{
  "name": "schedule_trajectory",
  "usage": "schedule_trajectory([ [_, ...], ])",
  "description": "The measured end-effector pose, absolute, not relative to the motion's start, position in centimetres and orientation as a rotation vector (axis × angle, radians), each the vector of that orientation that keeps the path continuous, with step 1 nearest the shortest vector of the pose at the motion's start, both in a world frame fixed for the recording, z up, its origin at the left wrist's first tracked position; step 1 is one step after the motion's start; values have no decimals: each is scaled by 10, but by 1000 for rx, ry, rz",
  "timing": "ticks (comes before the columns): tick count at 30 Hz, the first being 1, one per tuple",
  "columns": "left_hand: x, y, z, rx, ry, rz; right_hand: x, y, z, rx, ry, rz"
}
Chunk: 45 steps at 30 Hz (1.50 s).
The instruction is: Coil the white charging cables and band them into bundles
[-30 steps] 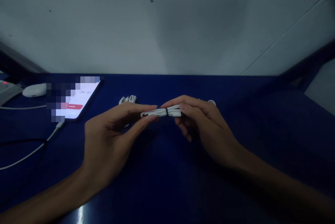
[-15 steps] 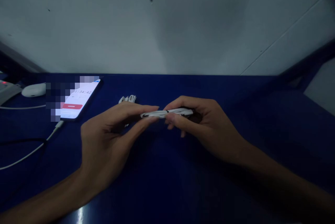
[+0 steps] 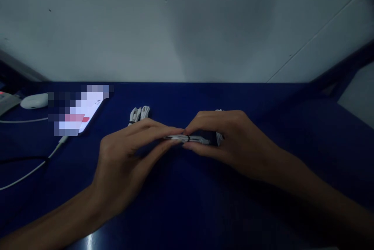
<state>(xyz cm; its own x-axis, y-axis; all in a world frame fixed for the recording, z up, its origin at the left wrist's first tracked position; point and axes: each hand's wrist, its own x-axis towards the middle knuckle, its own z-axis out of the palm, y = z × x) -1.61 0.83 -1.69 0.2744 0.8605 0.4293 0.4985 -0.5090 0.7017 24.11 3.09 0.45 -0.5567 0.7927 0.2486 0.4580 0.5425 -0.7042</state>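
Note:
A coiled white cable bundle [image 3: 187,138] with a dark tie round its middle is held level just above the dark blue table [image 3: 187,203]. My left hand [image 3: 128,156] pinches the bundle's left end between thumb and fingertips. My right hand [image 3: 228,141] closes round its right end, fingers curled over it. The two hands' fingertips nearly touch at the bundle's middle.
A second white cable bundle [image 3: 139,113] lies on the table behind my left hand. A lit phone [image 3: 83,111] rests at the left with a white charging cable [image 3: 32,168] plugged in. A white case [image 3: 34,100] sits at the far left. A pale wall rises behind the table.
Both hands have come lower toward the table with the bundle. My right hand has slid further along it, covering more of its right half.

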Motion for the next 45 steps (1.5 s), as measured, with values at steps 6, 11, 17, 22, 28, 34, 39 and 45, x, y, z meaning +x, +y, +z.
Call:
schedule_trajectory([
  [6,-14,9,-15,2069,1229,1157,235,29,-6,-968,-2213,518],
  [11,-13,10,-14,2057,1234,1170,230,28,-13,-967,-2197,299],
  [17,-12,12,-12,2011,1240,1173,228,27,-17,-939,-2172,197],
  [22,-11,12,-8,1890,1241,1176,226,25,-15,-968,-2161,167],
  [28,-8,11,-2,1720,1218,1192,222,19,-14,-957,-2075,261],
  [34,-6,13,0,1639,1226,1173,219,18,-15,-933,-2071,194],
  [39,-6,12,0,1605,1214,1149,219,19,-11,-944,-2101,229],
  [45,-8,16,-1,1610,1207,1126,221,20,-5,-1019,-2113,386],
])
